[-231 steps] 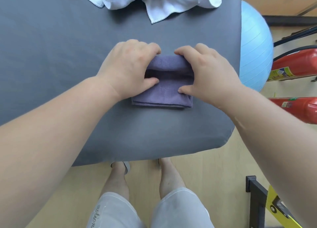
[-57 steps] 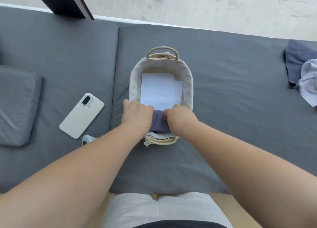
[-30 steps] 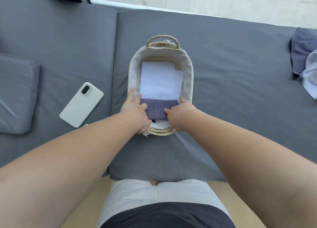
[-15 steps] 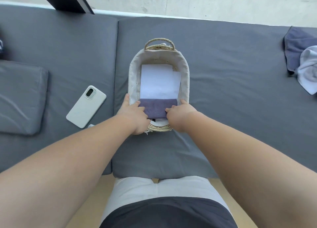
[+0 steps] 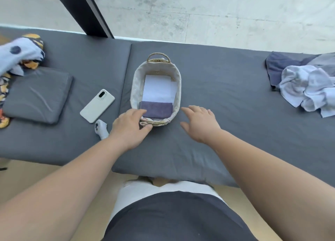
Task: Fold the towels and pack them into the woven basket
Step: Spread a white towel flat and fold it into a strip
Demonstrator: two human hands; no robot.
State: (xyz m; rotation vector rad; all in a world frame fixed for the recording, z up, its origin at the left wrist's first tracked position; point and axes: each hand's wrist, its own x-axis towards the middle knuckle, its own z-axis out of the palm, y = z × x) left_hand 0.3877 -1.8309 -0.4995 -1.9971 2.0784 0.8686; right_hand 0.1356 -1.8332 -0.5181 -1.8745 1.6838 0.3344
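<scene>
The woven basket (image 5: 134, 85) with a cloth lining stands on the grey mattress in front of me. Inside it a folded purple towel (image 5: 156, 109) lies at the near end, and a folded white towel (image 5: 158, 89) fills the far part. My left hand (image 5: 129, 126) hovers at the basket's near left corner, fingers relaxed and holding nothing. My right hand (image 5: 199, 122) is spread open over the mattress just right of the basket, apart from it. A heap of unfolded towels (image 5: 304, 85), pale blue, grey and dark blue, lies at the far right.
A white phone (image 5: 97, 105) and a small white controller (image 5: 101, 128) lie left of the basket. A flat grey cushion (image 5: 37, 95) sits further left, with patterned cloth (image 5: 20, 52) at the far left edge. The mattress (image 5: 226, 114) ends at a wall behind.
Both hands let go of the purple towel and drew back out of the basket; the right hand moved to the right. The towel stays in the basket's near end.
</scene>
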